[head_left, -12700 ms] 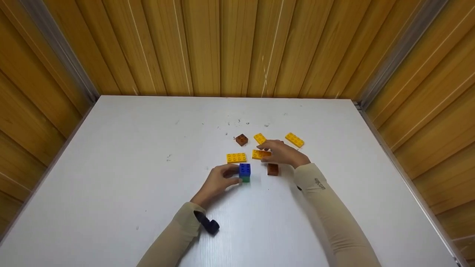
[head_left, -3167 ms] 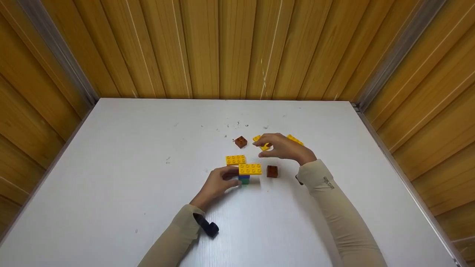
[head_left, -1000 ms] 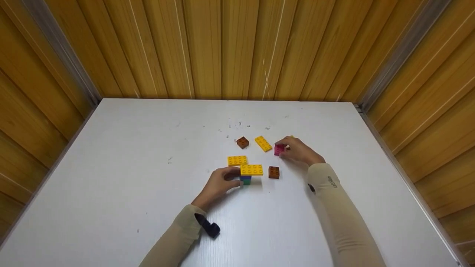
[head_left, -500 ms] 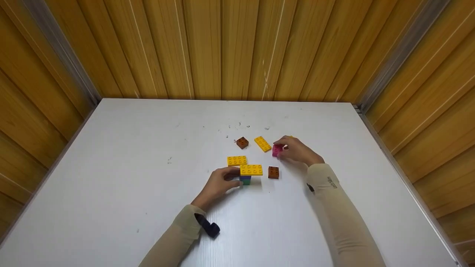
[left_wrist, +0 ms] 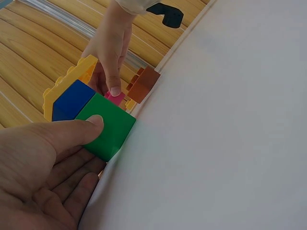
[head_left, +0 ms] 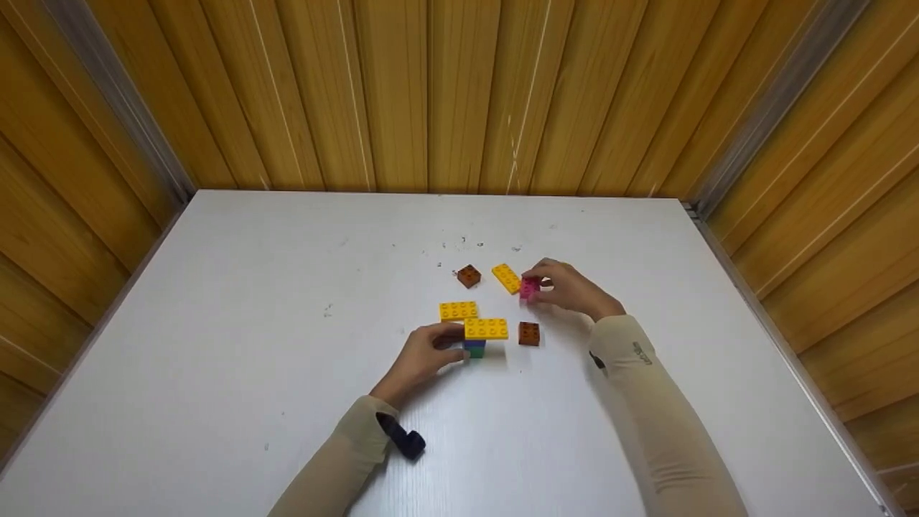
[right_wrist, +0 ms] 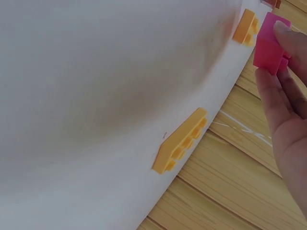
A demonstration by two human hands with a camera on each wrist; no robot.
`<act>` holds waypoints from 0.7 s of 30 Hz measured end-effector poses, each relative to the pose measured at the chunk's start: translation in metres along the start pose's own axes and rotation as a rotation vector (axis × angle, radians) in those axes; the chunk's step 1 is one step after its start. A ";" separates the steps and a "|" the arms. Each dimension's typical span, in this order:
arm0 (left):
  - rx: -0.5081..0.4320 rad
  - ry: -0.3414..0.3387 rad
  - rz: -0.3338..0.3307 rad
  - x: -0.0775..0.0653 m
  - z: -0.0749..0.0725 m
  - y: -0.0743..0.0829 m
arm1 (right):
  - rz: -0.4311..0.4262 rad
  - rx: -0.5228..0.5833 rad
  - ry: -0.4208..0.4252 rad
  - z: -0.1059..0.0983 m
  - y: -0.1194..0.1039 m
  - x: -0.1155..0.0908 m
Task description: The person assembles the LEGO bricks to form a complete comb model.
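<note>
My left hand (head_left: 423, 353) holds a small stack of toy building bricks upright on the white table. Its thumb presses the green brick (left_wrist: 108, 124) at the bottom. Above that sits a blue brick (left_wrist: 74, 100), topped by a flat yellow brick (head_left: 486, 329) that overhangs to the right. My right hand (head_left: 572, 289) pinches a pink brick (right_wrist: 272, 43) between thumb and fingers, close beside another flat yellow brick (head_left: 506, 278). Whether the pink brick touches the table is hard to tell. A brown brick (head_left: 529, 334) stands between the stack and my right forearm.
Behind the stack lies a flat yellow brick (head_left: 458, 310), with a brown brick (head_left: 469, 276) farther back. One more yellow brick (right_wrist: 182, 141) shows in the right wrist view, covered by my right hand in the head view. Wood-patterned walls (head_left: 459, 93) border the white table (head_left: 215, 323).
Since the oldest frame, a yellow brick has gone onto the blue one. My right hand has since taken hold of the pink brick and shifted it slightly left. The left hand stays put.
</note>
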State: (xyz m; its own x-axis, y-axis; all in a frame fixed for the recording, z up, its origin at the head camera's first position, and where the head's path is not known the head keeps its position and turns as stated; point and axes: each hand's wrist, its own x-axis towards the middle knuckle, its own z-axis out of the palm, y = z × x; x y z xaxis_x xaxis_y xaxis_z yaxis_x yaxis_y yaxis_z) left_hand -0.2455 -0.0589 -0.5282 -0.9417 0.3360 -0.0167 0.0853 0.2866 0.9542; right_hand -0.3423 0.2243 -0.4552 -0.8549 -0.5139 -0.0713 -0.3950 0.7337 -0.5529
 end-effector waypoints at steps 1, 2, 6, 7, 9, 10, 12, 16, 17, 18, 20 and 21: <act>0.000 0.001 0.002 0.000 0.000 0.000 | -0.006 0.000 0.001 0.000 -0.001 0.000; 0.000 0.001 0.005 0.000 0.000 0.000 | -0.013 -0.004 0.000 0.000 -0.002 0.000; 0.000 -0.002 0.013 -0.001 -0.001 0.000 | -0.035 -0.021 -0.003 -0.001 -0.006 0.000; 0.001 -0.003 0.013 -0.001 -0.001 0.000 | -0.045 -0.027 -0.003 -0.001 -0.007 0.000; 0.005 -0.003 0.011 -0.001 -0.001 0.001 | -0.053 -0.033 -0.004 -0.001 -0.009 0.001; 0.009 -0.003 0.012 -0.001 -0.001 0.002 | -0.058 -0.038 -0.005 -0.001 -0.010 0.001; 0.013 -0.004 0.012 -0.001 -0.001 0.003 | -0.068 -0.049 -0.005 -0.001 -0.011 0.001; 0.028 -0.008 0.008 -0.001 -0.002 0.004 | -0.078 -0.064 -0.006 -0.002 -0.015 0.001; 0.028 -0.008 0.006 -0.001 -0.002 0.004 | -0.078 -0.064 -0.008 -0.002 -0.017 0.000; 0.030 -0.008 0.004 -0.001 -0.002 0.004 | -0.081 -0.066 -0.008 -0.002 -0.018 0.001; 0.029 -0.009 0.001 -0.001 -0.002 0.004 | -0.078 -0.062 -0.012 -0.002 -0.020 0.001; 0.027 -0.009 0.003 -0.001 -0.002 0.004 | -0.076 -0.059 -0.015 -0.002 -0.020 0.002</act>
State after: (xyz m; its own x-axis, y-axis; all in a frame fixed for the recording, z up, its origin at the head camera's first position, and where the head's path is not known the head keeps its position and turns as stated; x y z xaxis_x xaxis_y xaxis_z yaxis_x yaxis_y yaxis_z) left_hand -0.2446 -0.0594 -0.5237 -0.9385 0.3449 -0.0171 0.0967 0.3098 0.9459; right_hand -0.3362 0.2093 -0.4425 -0.8169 -0.5751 -0.0437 -0.4776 0.7170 -0.5077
